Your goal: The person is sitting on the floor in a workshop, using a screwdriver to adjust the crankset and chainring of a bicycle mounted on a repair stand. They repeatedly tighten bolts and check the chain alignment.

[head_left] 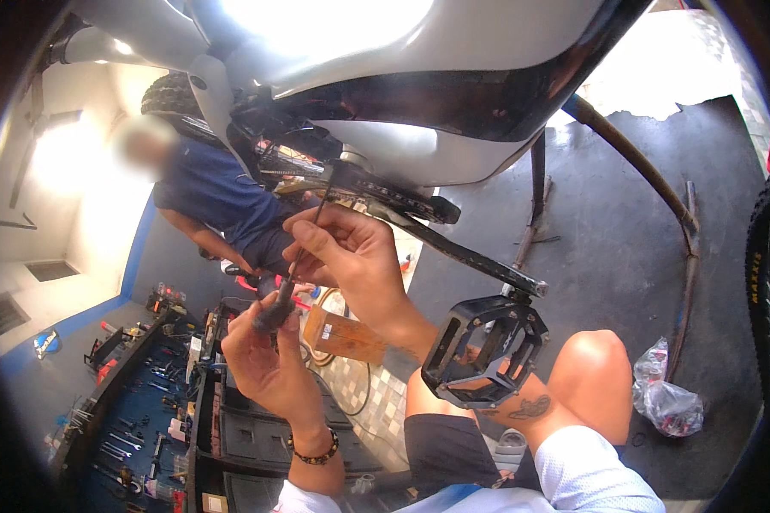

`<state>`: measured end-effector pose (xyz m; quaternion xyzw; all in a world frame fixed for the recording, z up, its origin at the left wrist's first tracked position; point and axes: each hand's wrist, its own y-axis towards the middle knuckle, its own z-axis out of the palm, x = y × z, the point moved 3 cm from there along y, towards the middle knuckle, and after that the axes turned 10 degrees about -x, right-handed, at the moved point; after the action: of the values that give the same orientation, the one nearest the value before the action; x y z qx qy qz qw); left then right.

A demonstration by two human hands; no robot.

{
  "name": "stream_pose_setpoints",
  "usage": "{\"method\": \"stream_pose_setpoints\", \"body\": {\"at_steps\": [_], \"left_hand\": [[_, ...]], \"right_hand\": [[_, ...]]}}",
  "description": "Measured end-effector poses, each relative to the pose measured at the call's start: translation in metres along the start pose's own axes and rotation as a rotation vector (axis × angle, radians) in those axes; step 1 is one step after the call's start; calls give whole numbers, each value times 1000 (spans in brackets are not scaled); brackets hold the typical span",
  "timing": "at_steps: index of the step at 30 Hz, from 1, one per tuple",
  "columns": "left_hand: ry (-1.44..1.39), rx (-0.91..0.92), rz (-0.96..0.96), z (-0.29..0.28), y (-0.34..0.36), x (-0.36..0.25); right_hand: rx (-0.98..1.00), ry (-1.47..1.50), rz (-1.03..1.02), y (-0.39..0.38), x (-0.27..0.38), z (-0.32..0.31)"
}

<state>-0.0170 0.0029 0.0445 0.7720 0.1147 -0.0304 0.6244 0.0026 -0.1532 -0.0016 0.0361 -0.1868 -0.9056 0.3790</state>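
A white and black bicycle frame point(436, 51) spans the top, its crank arm point(462, 252) slanting down to a black flat pedal point(479, 346) in front of my right forearm. My left hand point(265, 368) pinches a short dark cylindrical piece point(274, 312), too small to identify, below the bottom bracket. Just above it, my right hand point(351, 265) has thumb and fingers closed on a thin dark cable point(323, 201), which runs up toward the crank area.
Another person point(210, 201) stands behind the bicycle at left. Tool trays point(137, 427) line the lower left, near a wooden block point(351, 338). Metal stand legs point(633, 154) rest on a dark mat point(616, 274), with a plastic bag point(663, 398). A tyre point(761, 282) is at far right.
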Motion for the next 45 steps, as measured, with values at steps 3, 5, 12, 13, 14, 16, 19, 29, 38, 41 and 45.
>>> {"method": "stream_pose_setpoints", "body": {"at_steps": [3, 5, 12, 13, 14, 16, 19, 29, 38, 41, 45], "left_hand": [[76, 83, 149, 2, 5, 0], [179, 91, 164, 5, 7, -5], [-494, 200, -824, -26, -5, 27], [-533, 221, -878, -25, -6, 27], [-531, 191, -885, -25, -5, 29], [-436, 188, -841, -26, -1, 30], [-214, 138, -527, -14, 14, 19], [472, 196, 513, 0, -1, -16], [-238, 155, -869, -23, -1, -5], [-105, 116, -718, -11, 2, -15], [325, 172, 36, -18, 11, -9]], "right_hand": [[19, 26, -7, -1, 0, 2], [26, 31, -21, 4, -3, 0], [64, 112, 46, 6, -9, 3], [57, 95, 33, 5, -8, 0], [57, 76, 24, 4, -9, -1], [56, -5, -13, 4, -12, -5], [89, 99, 44, 5, 6, -1], [81, 153, 6, -1, 2, 0], [26, 227, -9, -3, -7, 2], [10, 315, 4, -3, -9, 6], [9, 335, 24, -4, -5, 8]]}}
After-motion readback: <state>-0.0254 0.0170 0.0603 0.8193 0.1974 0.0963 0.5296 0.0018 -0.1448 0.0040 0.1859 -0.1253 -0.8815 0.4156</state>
